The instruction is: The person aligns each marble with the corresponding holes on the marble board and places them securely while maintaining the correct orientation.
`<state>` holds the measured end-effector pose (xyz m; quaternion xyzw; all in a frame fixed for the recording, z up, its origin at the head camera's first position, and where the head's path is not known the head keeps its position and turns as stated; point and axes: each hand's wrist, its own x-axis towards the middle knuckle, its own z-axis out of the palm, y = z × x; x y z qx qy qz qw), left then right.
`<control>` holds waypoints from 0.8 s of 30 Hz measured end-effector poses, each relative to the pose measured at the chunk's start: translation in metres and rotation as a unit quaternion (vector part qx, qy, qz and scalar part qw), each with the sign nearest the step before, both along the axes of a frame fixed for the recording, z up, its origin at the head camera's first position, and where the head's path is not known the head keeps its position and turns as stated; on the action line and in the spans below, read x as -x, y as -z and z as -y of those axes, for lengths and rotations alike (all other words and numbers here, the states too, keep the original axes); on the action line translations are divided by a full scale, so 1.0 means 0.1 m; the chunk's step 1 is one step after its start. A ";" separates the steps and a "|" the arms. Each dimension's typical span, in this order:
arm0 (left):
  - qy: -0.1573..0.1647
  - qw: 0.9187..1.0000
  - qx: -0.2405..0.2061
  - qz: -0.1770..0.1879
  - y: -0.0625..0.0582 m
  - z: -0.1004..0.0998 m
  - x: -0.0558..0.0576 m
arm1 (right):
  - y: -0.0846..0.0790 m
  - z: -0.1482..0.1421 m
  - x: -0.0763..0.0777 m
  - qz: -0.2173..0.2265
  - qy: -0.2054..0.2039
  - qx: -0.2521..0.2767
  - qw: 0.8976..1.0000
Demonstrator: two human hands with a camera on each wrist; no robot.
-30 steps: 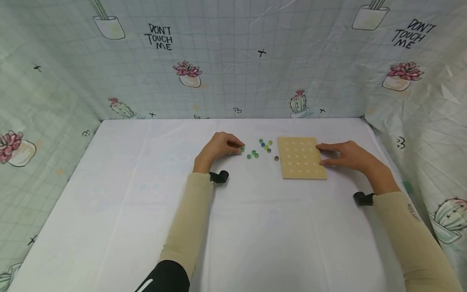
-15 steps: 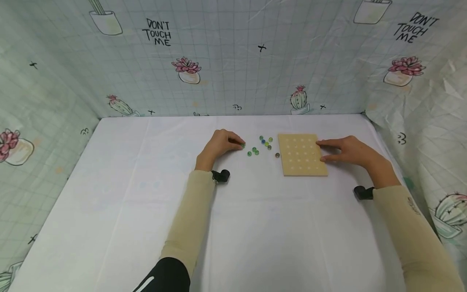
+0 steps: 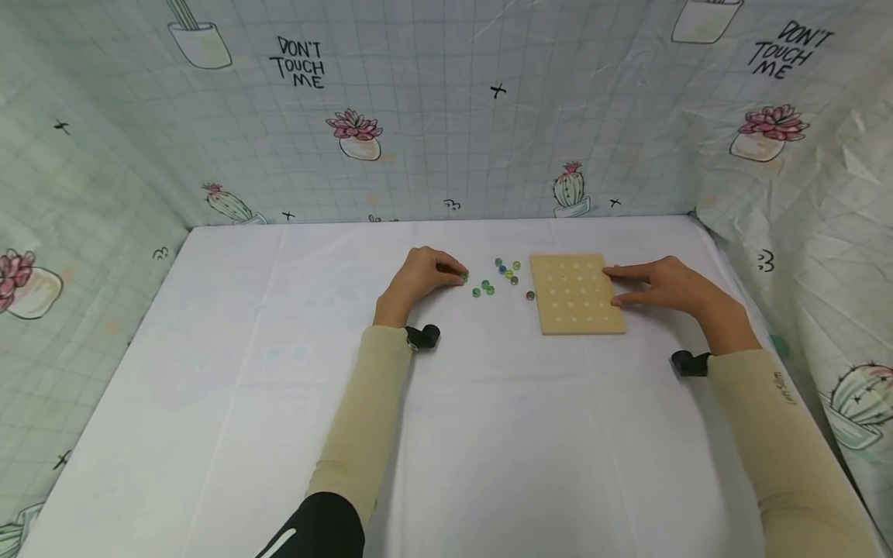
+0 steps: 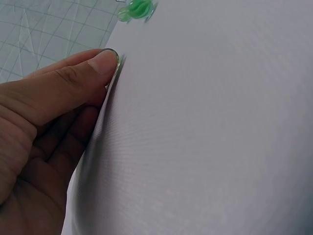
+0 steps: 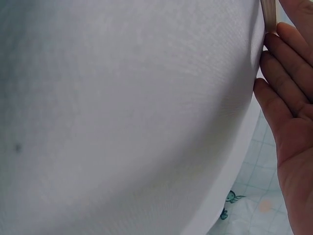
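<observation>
My left hand pinches a clear green marble between thumb and fingers, low over the white tablecloth. In the left wrist view, the rim of this glass marble shows past the thumb tip; the rest is hidden. On the right lies a flat square wooden board with rows of small round hollows. My right hand touches the board's right edge with thumb and forefinger, fingers fairly straight. Between hand and board are several loose marbles: a green group, a blue one and a brownish one.
The white-covered table backs onto a printed curtain with cactus drawings, which also hangs at both sides. A black wrist camera sits on the left wrist, another black camera on the right.
The whole head view has shifted slightly. Both hands keep their places: the left still on the green marble, the right still at the board's edge.
</observation>
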<state>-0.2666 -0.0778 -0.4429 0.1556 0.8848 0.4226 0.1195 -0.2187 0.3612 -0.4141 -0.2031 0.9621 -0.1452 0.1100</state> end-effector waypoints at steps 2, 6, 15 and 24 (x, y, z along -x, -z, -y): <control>0.001 1.000 0.000 0.000 0.00 0.00 0.00 | -0.01 0.00 0.00 0.005 0.006 0.002 1.000; -0.001 1.000 0.002 -0.001 -0.02 0.00 0.00 | -0.01 0.01 0.00 0.013 0.017 0.006 1.000; -0.003 1.000 0.009 -0.011 -0.04 0.00 -0.02 | -0.04 0.04 0.00 0.036 0.027 0.011 0.999; 0.002 0.999 -0.002 -0.048 0.01 -0.03 -0.06 | -0.03 0.05 -0.02 0.052 0.050 0.008 0.997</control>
